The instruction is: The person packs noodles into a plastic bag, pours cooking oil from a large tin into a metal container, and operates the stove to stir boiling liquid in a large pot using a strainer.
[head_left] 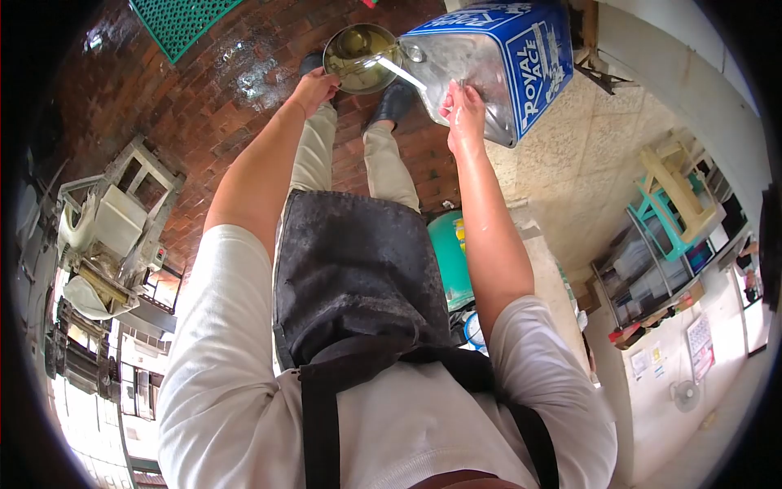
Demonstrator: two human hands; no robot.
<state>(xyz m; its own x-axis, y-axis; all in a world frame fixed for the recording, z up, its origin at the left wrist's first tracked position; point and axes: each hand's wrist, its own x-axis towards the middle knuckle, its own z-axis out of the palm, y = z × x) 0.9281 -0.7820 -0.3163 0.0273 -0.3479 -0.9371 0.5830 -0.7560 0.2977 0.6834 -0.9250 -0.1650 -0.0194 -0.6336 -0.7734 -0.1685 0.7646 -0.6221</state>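
Observation:
My left hand (316,91) is closed at the near left rim of a round metal pot (332,59), which stands by my feet with yellowish liquid in it. A large square metal tin (533,69), blue with "ROYAL ACE" lettering, tilts toward the pot from the right. My right hand (464,112) is closed at the tin's bare silver top; the fingers hide the exact grip. Near the tin's corner is a round cap or opening (415,54). A pale narrow streak (401,72) runs between tin and pot; I cannot tell whether it is liquid or a handle.
Wet red brick floor (244,81) surrounds my dark shoes (394,102). A green perforated mat (183,24) lies ahead on the left. Machinery (118,220) stands at left. A green container (448,257) is beside my apron, and a rack with plastic bins (643,269) stands at right.

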